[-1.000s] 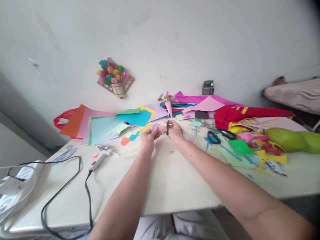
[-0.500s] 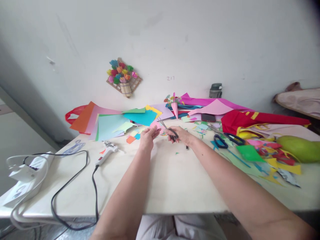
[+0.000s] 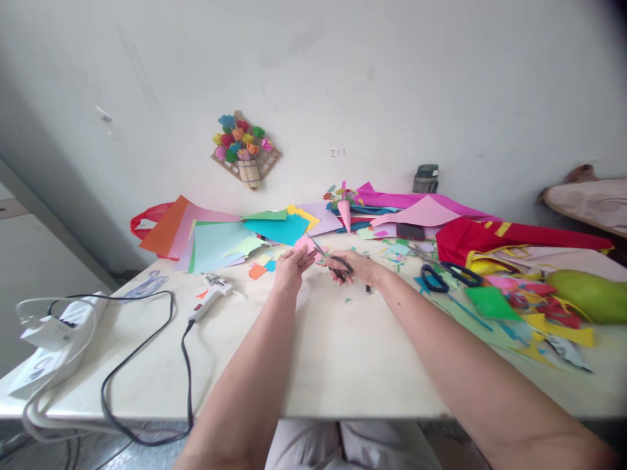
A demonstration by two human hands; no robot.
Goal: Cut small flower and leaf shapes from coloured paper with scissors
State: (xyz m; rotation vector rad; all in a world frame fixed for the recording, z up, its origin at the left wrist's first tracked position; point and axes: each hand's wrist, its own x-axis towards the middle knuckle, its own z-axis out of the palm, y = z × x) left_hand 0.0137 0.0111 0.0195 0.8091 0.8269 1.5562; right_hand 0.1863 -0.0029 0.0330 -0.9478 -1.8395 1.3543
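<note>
Between the thumb and fingers of my left hand [image 3: 292, 266] is a small piece of pink paper [image 3: 304, 243]. My right hand [image 3: 353, 267] grips the dark handles of a pair of scissors [image 3: 318, 249], whose blades point up and left to the pink paper. The blades lie at the paper's right side; whether they are cutting through it I cannot tell. Both hands are above the middle of the pale table [image 3: 353, 365]. Small paper scraps [image 3: 399, 250] lie beyond my right hand, and an orange scrap [image 3: 257, 271] is left of my left hand.
A glue gun [image 3: 209, 301] with a looping black cord lies left, near a white power strip [image 3: 59, 349]. Coloured paper sheets [image 3: 215, 245] spread along the back. At right are blue-handled scissors [image 3: 435, 277], a red cloth [image 3: 470, 238] and a green fruit-like object [image 3: 578, 294].
The scissor blades have shifted slightly against the pink paper, and their handles look a little different in angle. The whole view has moved slightly. Both hands keep their holds.
</note>
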